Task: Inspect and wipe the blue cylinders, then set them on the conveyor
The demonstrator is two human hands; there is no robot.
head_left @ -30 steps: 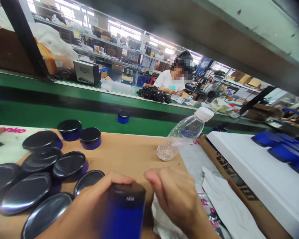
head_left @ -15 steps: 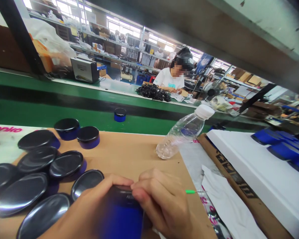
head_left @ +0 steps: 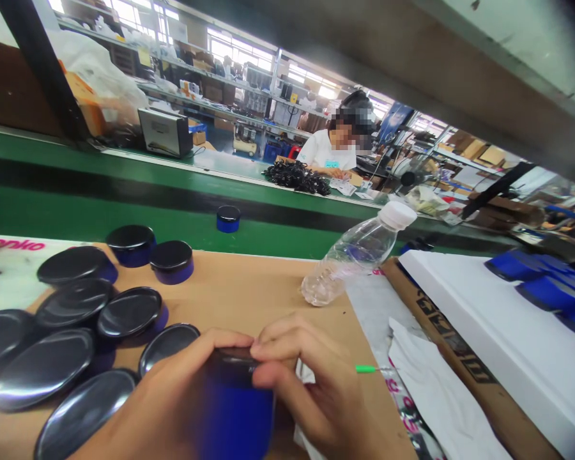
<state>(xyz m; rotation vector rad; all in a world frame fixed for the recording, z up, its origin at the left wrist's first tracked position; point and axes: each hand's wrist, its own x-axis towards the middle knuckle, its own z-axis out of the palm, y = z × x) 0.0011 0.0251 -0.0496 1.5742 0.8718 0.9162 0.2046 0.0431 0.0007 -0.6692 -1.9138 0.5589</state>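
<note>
A blue round container with a glossy black top (head_left: 239, 409) is tilted up in front of me, its lower part blurred and cut off by the bottom edge. My left hand (head_left: 172, 390) is closed around its left side, the thumb along the upper rim. At the right end of that rim, my right hand (head_left: 311, 383) is closed, with thumb and bent forefinger against the edge. Something thin and white (head_left: 306, 372), like cloth or paper, shows between the right fingers and below them. Several similar black-topped containers (head_left: 129, 313) stand to the left on brown cardboard (head_left: 249, 281).
A clear plastic bottle (head_left: 349, 255) leans behind my hands. A green-handled thin tool (head_left: 365, 369) and a white cloth (head_left: 441, 390) lie right, beside a white board (head_left: 498, 319) bearing blue pieces (head_left: 551, 281). One small container (head_left: 228, 218) sits on the green belt (head_left: 182, 204). A co-worker (head_left: 333, 150) sits beyond.
My right thumb and fingers have shifted a little at the container's rim, and more of the white material shows. On the belt, the small container has slid slightly left.
</note>
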